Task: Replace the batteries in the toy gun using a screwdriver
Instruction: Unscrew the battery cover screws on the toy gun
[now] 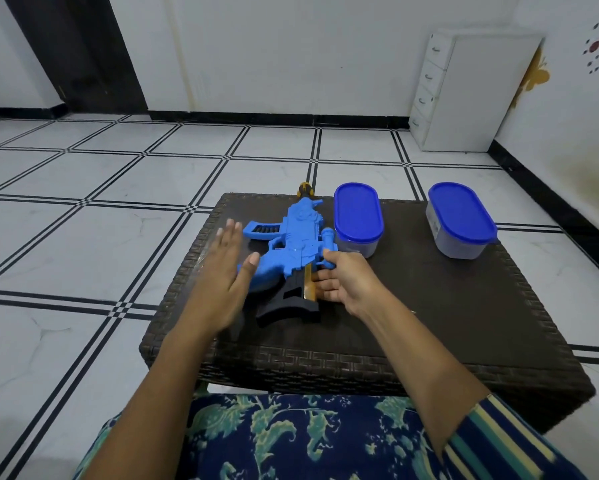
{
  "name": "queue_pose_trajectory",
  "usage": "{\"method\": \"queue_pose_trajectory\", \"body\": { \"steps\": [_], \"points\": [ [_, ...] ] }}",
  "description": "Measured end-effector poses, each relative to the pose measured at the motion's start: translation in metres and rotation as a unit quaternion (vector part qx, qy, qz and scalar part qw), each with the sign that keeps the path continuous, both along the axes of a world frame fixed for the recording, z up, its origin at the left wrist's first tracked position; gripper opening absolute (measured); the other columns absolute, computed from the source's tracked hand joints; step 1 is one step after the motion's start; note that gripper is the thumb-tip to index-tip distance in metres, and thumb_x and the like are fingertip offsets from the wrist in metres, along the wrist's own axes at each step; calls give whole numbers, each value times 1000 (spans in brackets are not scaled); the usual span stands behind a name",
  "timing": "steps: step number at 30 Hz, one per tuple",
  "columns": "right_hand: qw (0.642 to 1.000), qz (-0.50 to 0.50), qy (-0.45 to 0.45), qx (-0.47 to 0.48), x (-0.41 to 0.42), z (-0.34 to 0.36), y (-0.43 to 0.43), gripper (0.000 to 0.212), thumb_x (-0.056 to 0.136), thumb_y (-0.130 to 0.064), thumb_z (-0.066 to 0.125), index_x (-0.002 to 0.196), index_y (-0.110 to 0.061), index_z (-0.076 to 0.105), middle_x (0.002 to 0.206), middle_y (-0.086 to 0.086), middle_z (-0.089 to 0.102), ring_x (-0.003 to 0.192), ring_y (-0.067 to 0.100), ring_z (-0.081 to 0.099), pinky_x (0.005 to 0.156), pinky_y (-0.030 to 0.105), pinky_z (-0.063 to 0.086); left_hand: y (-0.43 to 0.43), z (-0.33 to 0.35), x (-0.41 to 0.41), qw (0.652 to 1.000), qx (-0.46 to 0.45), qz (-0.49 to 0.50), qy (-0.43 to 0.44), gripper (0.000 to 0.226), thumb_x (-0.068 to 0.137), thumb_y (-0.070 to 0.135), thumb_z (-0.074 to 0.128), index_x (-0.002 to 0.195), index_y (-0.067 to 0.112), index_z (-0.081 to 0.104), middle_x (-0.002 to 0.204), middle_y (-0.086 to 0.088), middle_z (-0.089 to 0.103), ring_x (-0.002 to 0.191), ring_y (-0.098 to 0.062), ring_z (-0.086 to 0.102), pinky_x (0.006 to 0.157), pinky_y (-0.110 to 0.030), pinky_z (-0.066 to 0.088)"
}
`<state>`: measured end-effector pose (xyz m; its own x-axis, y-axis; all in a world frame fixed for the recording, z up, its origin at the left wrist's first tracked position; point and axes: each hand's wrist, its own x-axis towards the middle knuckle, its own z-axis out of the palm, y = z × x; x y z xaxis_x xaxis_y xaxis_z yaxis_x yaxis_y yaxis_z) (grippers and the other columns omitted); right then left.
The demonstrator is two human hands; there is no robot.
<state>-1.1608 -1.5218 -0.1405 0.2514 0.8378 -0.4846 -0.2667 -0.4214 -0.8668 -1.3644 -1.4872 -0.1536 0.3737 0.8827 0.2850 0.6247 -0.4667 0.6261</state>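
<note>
A blue toy gun [292, 237] with a black stock and a gold band lies flat on the dark woven table [429, 306], muzzle pointing away from me. My right hand [343, 282] grips the gun's rear part, thumb on the blue body and fingers against the gold band. My left hand [223, 271] hovers flat with straight fingers over the gun's grip, holding nothing. A yellow-and-black tip [305, 190] shows just past the muzzle; I cannot tell whether it is a screwdriver handle.
Two clear oval containers with blue lids stand on the table, one [358, 218] right beside the gun, the other [460, 220] near the right edge. A white drawer unit [464, 91] stands against the far wall. Tiled floor surrounds the table.
</note>
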Motion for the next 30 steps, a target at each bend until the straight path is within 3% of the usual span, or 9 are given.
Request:
{"method": "queue_pose_trajectory", "body": {
  "steps": [5, 9, 12, 14, 16, 19, 21, 26, 30],
  "points": [
    [999, -23, 30, 13, 3, 3, 3, 32, 103, -26, 43, 129, -8, 51, 92, 16, 71, 76, 25, 69, 72, 39, 58, -1, 14, -7, 995, 75, -24, -61, 59, 102, 41, 31, 154, 21, 14, 161, 13, 7, 146, 2, -3, 115, -10, -1],
    [999, -30, 10, 18, 0, 3, 4, 33, 102, -26, 44, 126, -5, 54, 88, 15, 69, 72, 24, 66, 63, 35, 57, 0, 24, -10, 987, 145, -24, -63, 57, 102, 29, 33, 154, 15, 15, 161, 7, 7, 149, -9, -1, 120, -22, 3],
    [999, -47, 8, 27, -2, 2, 5, 33, 101, -25, 46, 125, -5, 55, 83, 14, 66, 67, 23, 64, 61, 34, 56, -4, 23, -11, 998, 44, -47, 7, 58, 98, 52, 27, 139, 20, 51, 144, 6, 46, 136, -14, 43, 110, -28, 33],
    [998, -48, 9, 30, -2, 3, 6, 32, 101, -25, 46, 125, -5, 54, 83, 14, 66, 66, 22, 64, 62, 34, 56, -5, 21, -12, 999, 26, -31, 34, 64, 93, 62, 23, 126, 25, 64, 129, 4, 63, 118, -12, 56, 97, -31, 43],
    [998, -53, 22, 35, -2, 4, 7, 31, 102, -25, 44, 126, -7, 53, 84, 14, 68, 68, 22, 66, 63, 35, 57, -3, 21, -11, 999, 45, -23, 5, 60, 95, 57, 23, 127, 27, 63, 134, 7, 59, 126, -4, 48, 109, -34, 32],
    [998, -49, 15, 42, -1, 5, 6, 30, 103, -25, 43, 125, -7, 52, 86, 15, 68, 73, 24, 66, 65, 36, 58, 5, 17, -14, 998, 34, -32, 36, 61, 92, 61, 19, 135, 34, 53, 144, 15, 46, 136, 4, 32, 119, -42, 10],
    [998, -50, 18, 38, 0, 4, 6, 28, 103, -24, 43, 122, -6, 52, 85, 15, 68, 73, 23, 66, 66, 36, 58, 6, 12, -16, 997, 25, -47, 48, 60, 92, 62, 20, 141, 36, 44, 149, 21, 35, 141, 6, 21, 119, -48, 6],
    [998, -51, 18, 33, -2, 2, 9, 32, 102, -26, 44, 127, -8, 52, 82, 12, 68, 69, 22, 66, 63, 34, 57, 5, 13, -14, 995, 68, -66, 25, 60, 97, 53, 22, 153, 30, 19, 159, 21, 10, 146, 3, -1, 120, -46, 3],
    [998, -51, 4, 37, -4, 0, 9, 30, 102, -24, 45, 123, -5, 54, 74, 10, 65, 61, 20, 63, 56, 32, 55, 0, 19, -12, 985, 170, -36, 13, 58, 102, 35, 29, 155, 17, 11, 160, 12, 5, 149, -11, 2, 121, -38, 3]
  ]
}}
